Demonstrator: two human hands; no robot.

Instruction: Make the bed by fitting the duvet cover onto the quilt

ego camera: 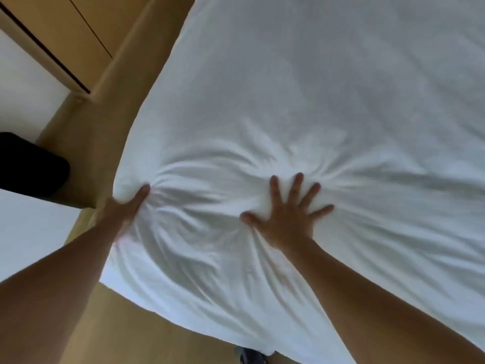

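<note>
White duvet cover (315, 101) over tan bed frame (105, 114), hands pressing

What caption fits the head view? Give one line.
Left hand grips the white fabric duvet cover at its corner; right hand presses flat.

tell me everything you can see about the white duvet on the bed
The white duvet is soft, puffy, cotton-looking fabric spread across most of the view, smooth farther away and creased near the person. Its near corner hangs over the tan bed frame. The left hand grips its left edge, bunching the cloth. The right hand presses flat into it with fingers spread, and wrinkles radiate from both. Whether the quilt is inside cannot be told.
</note>
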